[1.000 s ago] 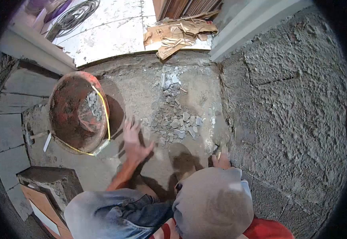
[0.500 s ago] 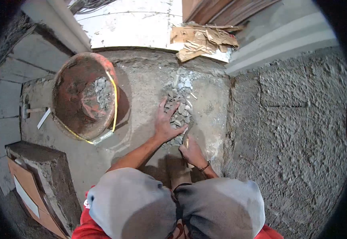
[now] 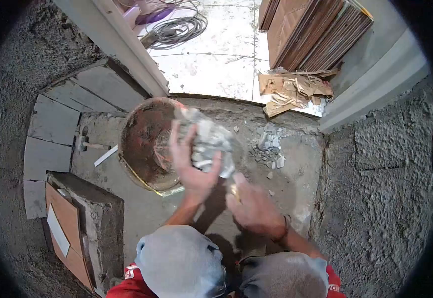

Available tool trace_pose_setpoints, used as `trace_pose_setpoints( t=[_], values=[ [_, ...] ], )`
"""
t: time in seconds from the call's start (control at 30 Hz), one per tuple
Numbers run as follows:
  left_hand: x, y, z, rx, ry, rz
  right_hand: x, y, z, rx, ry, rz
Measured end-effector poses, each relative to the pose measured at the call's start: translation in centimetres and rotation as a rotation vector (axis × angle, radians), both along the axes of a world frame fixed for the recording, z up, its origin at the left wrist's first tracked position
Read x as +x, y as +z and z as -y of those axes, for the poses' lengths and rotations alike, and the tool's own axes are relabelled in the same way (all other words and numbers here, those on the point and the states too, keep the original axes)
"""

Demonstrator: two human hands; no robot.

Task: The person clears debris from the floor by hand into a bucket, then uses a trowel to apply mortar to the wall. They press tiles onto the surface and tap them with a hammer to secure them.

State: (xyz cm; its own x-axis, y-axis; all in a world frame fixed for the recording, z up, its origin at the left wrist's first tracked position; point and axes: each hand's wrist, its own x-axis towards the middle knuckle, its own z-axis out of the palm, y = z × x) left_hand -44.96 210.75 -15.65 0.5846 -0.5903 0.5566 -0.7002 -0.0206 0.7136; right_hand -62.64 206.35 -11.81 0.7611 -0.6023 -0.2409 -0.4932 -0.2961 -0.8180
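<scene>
My left hand point(image 3: 195, 174) is cupped with spread fingers against a load of grey rubble point(image 3: 210, 136), steadying it from the left side. My right hand point(image 3: 258, 206) grips a trowel by its light-coloured handle point(image 3: 235, 191); the blade is hidden under the load. Both hands and the rubble are blurred, raised off the floor beside the right rim of a reddish, mortar-stained bucket point(image 3: 136, 144). Part of the load overlaps that rim in view. A smaller heap of broken pieces point(image 3: 270, 144) lies on the floor to the right.
A hammer point(image 3: 92, 145) and a white strip point(image 3: 106, 156) lie left of the bucket. Torn cardboard point(image 3: 296, 92) sits by the doorway, below stacked tiles point(image 3: 320, 37). Coiled cable point(image 3: 181, 30) rests on the white floor. A concrete block point(image 3: 102, 213) stands at lower left.
Both hands have lifted rubble from the floor heap and carried it left toward the bucket. The heap is smaller. The camera view has shifted, showing more of the doorway.
</scene>
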Motion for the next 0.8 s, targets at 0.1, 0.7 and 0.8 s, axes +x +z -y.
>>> trace_pose_setpoints(
  t=[0.1,0.7,0.8],
  values=[
    [5.4,1.6,-2.8,0.071,0.143,0.027,4.5,-0.6,0.5,-0.257,0.103,0.084],
    [9.2,-4.4,-12.2,0.512,0.358,0.091,-7.9,-12.9,-1.5,-0.617,-0.225,0.097],
    [6.6,-2.3,-12.7,0.291,0.101,0.262,-6.0,-10.2,-1.5,-0.575,-0.267,0.115]
  ],
)
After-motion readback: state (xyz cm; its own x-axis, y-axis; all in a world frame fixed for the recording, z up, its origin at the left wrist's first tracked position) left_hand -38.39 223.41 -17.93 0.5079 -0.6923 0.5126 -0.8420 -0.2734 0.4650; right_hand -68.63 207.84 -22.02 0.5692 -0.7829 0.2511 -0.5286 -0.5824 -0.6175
